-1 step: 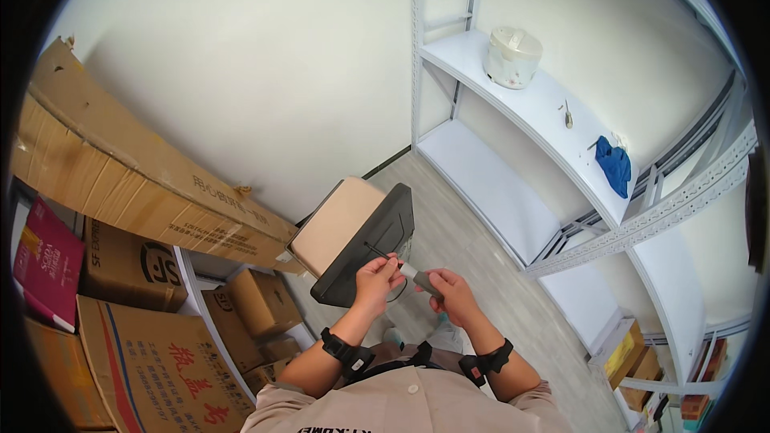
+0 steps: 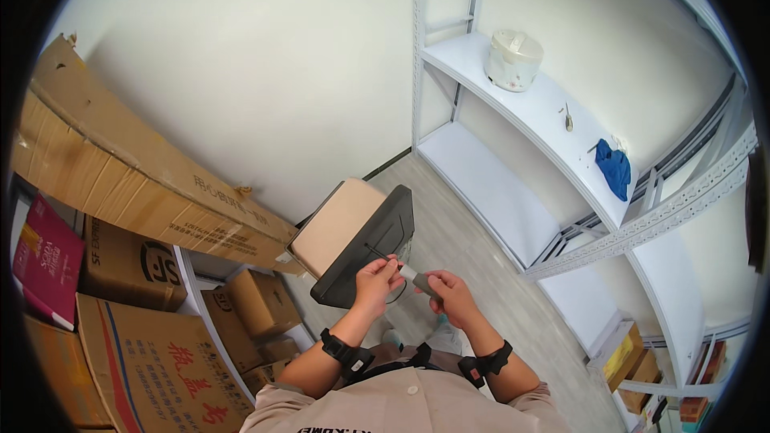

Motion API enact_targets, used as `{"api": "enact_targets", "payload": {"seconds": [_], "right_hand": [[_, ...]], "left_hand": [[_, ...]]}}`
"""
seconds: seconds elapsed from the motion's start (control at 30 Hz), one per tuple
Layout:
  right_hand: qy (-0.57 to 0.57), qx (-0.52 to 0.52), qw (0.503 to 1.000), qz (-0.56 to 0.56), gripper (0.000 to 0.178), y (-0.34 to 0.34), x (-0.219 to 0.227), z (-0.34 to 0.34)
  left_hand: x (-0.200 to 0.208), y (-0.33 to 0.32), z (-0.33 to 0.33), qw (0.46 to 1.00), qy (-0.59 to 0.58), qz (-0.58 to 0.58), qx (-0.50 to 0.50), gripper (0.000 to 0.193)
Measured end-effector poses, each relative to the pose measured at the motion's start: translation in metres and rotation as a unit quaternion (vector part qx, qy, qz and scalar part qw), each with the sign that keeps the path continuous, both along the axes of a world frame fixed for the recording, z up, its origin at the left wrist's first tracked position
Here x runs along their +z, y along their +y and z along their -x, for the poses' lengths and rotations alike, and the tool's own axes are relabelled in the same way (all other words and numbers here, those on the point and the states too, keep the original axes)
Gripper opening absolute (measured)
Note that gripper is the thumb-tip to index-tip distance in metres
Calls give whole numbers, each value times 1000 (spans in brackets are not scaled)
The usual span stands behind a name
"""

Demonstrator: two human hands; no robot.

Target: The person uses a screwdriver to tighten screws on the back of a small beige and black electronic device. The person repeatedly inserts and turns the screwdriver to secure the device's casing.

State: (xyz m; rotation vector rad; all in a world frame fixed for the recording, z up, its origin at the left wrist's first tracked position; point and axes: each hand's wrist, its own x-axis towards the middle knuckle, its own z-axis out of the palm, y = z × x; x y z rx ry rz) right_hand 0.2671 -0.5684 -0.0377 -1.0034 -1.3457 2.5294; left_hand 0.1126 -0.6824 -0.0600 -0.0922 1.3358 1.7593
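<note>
My right hand (image 2: pixel 451 297) is wrapped round the grey handle of a slim grey-and-white tool (image 2: pixel 409 272), which points up and left. At its other end, the fingers of my left hand (image 2: pixel 377 282) are closed in a pinch near its white front part. From those fingers a thin dark rod (image 2: pixel 375 251) sticks out toward a black, flat-sided object (image 2: pixel 353 269) with a beige face (image 2: pixel 337 228). Whether the rod belongs to the tool or touches the black side, I cannot tell. A thin dark loop hangs just below the tool. Black bands circle both my wrists.
To the left, cardboard boxes (image 2: pixel 152 369) and a magenta box (image 2: pixel 50 261) fill shelving, below a long carton (image 2: pixel 152 176). At right, a white shelf (image 2: pixel 537 124) carries a white rice cooker (image 2: pixel 513 62), a screwdriver (image 2: pixel 569 121) and a blue cloth (image 2: pixel 613 170).
</note>
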Motion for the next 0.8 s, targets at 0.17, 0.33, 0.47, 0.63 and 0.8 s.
{"api": "enact_targets", "payload": {"seconds": [0.17,0.33,0.47,0.63,0.8], "right_hand": [[35,-13,995,-89,27,-6,-4,1],[42,-18,992,-118,31,-7,-5,2],[57,-28,997,-43,34,-5,-5,-3],[70,-46,996,28,34,-3,-7,-4],[26,-38,998,41,30,-2,-2,-3]], "left_hand": [[6,2,-2,1000,3,22,-2,17],[-5,3,-2,999,19,36,1,20],[-7,3,-3,1000,9,21,4,18],[-8,3,-4,1000,-10,-9,8,14],[-10,1,-4,999,-22,-24,-6,22]]}}
